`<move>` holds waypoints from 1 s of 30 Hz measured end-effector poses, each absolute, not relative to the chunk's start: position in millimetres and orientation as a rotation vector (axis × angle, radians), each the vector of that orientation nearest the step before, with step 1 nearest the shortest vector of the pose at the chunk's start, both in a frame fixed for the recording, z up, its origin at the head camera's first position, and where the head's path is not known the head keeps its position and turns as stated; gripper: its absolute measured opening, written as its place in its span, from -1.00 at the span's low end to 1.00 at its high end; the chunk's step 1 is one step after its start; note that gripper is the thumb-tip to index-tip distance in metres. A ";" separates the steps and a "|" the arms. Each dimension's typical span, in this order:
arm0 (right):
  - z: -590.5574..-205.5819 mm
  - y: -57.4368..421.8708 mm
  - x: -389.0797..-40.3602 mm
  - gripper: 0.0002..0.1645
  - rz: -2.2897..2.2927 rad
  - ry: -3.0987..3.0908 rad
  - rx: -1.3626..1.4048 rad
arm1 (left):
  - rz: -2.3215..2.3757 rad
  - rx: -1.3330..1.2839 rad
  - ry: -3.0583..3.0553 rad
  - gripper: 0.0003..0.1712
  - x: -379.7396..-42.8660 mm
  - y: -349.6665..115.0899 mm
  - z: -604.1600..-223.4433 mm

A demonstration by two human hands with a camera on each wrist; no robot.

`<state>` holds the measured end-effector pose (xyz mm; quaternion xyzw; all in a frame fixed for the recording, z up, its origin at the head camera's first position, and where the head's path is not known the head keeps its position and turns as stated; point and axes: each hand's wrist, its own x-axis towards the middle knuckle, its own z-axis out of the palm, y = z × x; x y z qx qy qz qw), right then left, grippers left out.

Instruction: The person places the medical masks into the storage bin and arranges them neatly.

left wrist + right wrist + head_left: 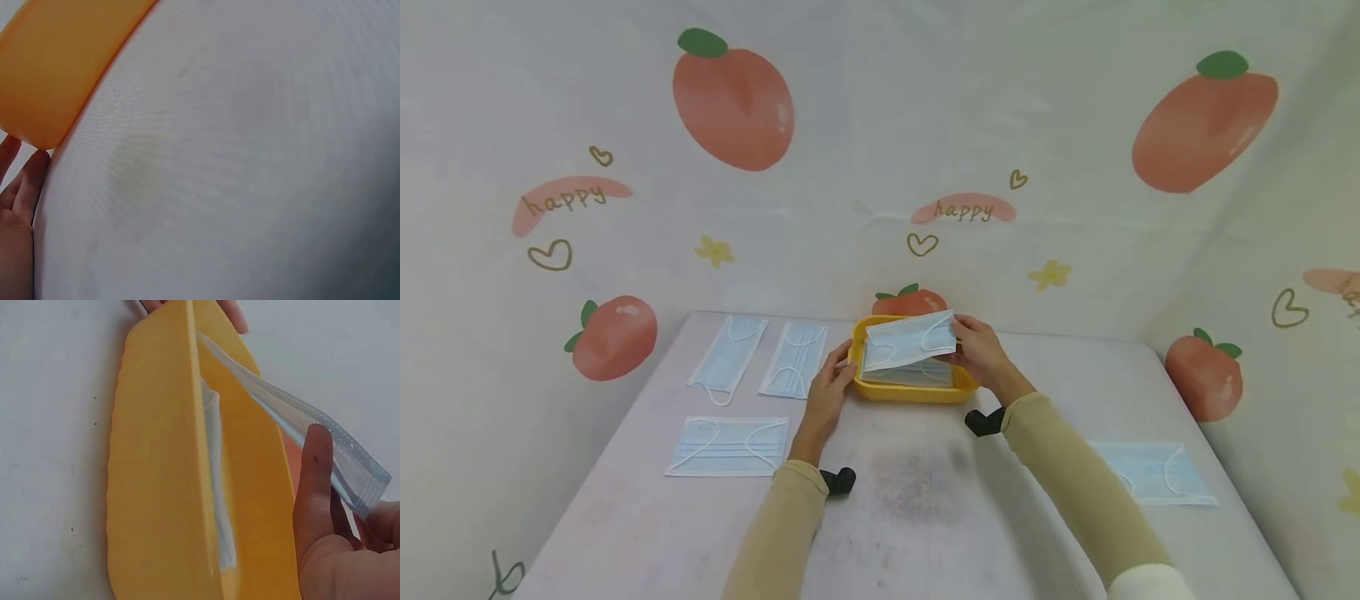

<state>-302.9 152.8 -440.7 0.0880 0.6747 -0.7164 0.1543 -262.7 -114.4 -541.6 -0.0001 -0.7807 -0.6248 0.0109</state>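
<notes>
A yellow plastic tray [917, 393] stands toward the back of the table. My left hand [829, 390] holds its left end, thumb and fingers spread round the corner; in the left wrist view the fingertips [39, 164] meet the tray wall [62, 69]. My right hand [985, 354] pinches the right end of a light blue face mask [910, 340] with white ear loops, tilted above the tray. The right wrist view shows this mask [294, 412] slanting into the tray, its outer end between thumb and fingers. Another mask [215, 475] lies inside the tray.
Left of the tray lie three more flat masks: one at the far left [727, 358], one beside the tray [795, 358], one nearer the front [727, 447]. Another mask [1157, 473] lies at the right, partly behind my right sleeve [1075, 475]. A printed cloth [850, 125] hangs behind the table.
</notes>
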 end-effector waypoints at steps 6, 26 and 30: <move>-444.8 145.4 -306.4 -0.42 -2.059 1.928 0.238 | -2.017 0.017 -2.431 -0.46 -263.9 -117.2 -537.7; -458.1 135.9 -307.5 -0.45 -2.019 1.941 0.227 | -1.986 -0.010 -2.404 -0.48 -263.0 -113.6 -542.9; -458.6 136.1 -308.4 -0.41 -1.970 1.955 0.217 | -1.971 -0.006 -2.402 -0.49 -262.8 -113.6 -543.1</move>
